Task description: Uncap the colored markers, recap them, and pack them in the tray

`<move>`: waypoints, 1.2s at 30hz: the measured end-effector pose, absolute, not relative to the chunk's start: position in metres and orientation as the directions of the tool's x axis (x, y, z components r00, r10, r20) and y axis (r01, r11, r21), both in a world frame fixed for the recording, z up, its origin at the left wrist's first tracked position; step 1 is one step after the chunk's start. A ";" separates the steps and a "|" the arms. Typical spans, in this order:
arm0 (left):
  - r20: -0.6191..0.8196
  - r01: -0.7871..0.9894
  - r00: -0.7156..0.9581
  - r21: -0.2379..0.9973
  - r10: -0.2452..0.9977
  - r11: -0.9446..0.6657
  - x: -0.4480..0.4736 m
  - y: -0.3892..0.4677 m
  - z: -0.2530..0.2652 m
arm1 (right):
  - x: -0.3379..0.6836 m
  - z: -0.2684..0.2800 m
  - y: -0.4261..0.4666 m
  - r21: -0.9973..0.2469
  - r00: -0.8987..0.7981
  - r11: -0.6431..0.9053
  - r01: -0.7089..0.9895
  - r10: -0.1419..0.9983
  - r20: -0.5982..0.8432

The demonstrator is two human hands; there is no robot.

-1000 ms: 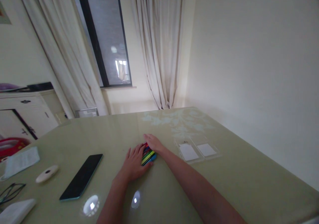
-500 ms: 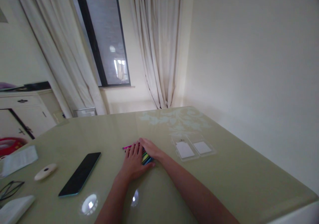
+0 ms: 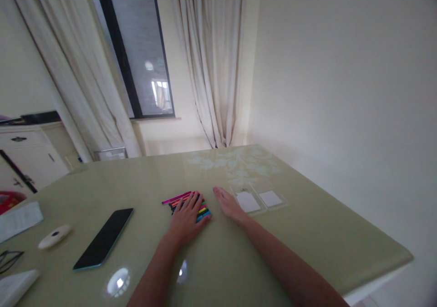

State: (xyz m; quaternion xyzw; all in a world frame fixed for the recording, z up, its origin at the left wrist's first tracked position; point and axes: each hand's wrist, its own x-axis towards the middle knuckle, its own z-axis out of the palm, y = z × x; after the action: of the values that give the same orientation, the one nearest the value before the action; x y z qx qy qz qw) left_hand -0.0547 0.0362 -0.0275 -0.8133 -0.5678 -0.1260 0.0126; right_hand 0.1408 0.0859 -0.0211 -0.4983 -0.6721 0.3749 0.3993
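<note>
My left hand (image 3: 186, 218) lies flat, fingers spread, on a row of colourful marker pens (image 3: 203, 211). Pink, red, yellow, green and blue barrels show around the fingers; the palm hides the rest. One magenta pen (image 3: 175, 198) sits at the far side of the row, slightly askew. To the right of the pens, and apart from them, my right hand (image 3: 229, 204) is empty, held edge-down over the table with its fingers stretched out. Just beyond its knuckles lies an opened clear plastic case (image 3: 259, 196) with white inserts (image 3: 247, 202) in both halves.
On the left of the glossy greenish table (image 3: 307, 238) lie a black-screened phone (image 3: 104, 238), a white oval object (image 3: 54, 237), a pale packet (image 3: 20, 220) and dark-framed glasses (image 3: 10, 260). A white object (image 3: 17, 284) sits at the near left. A wall borders the right side.
My right hand has moved right, off the pens and towards the clear case. More of the pen row shows. My left hand stays on the pens; the view has shifted slightly.
</note>
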 end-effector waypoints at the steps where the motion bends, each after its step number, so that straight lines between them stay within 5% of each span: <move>1: 0.228 0.921 0.330 0.135 0.916 -0.366 -0.059 0.039 -0.027 | 0.147 -0.019 0.084 -0.902 -0.178 0.221 0.370 0.970 0.164; 8: 0.393 0.841 0.353 0.263 0.849 -0.472 -0.071 0.032 -0.014 | 0.166 -0.012 0.070 -0.877 -0.088 0.240 0.417 0.971 0.224; 19: 0.357 0.813 0.334 0.359 0.872 -0.458 -0.050 0.022 0.002 | 0.155 0.000 0.051 -0.873 -0.379 0.372 0.315 0.893 0.243; 24: 0.271 0.841 0.265 0.404 0.925 -0.359 -0.034 0.016 0.007 | 0.155 0.000 0.056 -0.898 -0.358 0.361 0.252 0.897 0.260; 31: 0.282 0.880 0.273 0.313 0.920 -0.357 -0.029 0.012 0.010 | 0.159 0.004 0.059 -0.935 -0.369 0.331 0.128 0.891 0.265; 36: 0.239 0.859 0.230 0.405 0.943 -0.312 -0.031 0.014 0.009 | 0.166 0.005 0.064 -0.954 -0.343 0.284 0.097 0.909 0.236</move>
State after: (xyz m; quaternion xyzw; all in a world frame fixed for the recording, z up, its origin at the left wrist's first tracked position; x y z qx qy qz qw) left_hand -0.0312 0.0140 0.0085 -0.7785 -0.5789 -0.2235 -0.0938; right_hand 0.1659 0.0636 0.0050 -0.3736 -0.6732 0.4674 0.4345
